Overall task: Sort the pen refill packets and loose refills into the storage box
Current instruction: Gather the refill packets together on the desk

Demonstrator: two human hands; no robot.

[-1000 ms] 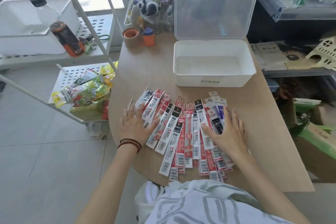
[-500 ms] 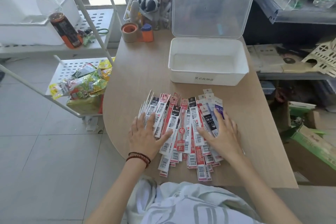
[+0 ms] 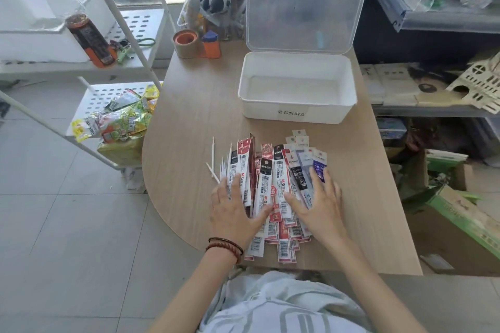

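Refill packets [image 3: 271, 184] lie bunched in one overlapping pile on the desk [image 3: 189, 130], towards its near edge. Left grip [image 3: 235, 208] lies flat on the pile's left side, fingers straight and spread. Right grip [image 3: 319, 203] lies flat on the right side, also spread. Loose refills [image 3: 213, 159] lie just left of the pile. Storage box [image 3: 295, 115] stands beyond the pile, apart from it, lid up.

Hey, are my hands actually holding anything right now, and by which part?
Nothing is gripped. The left hand and right hand lie flat with straight fingers on the refill packets, one on each side of the pile.
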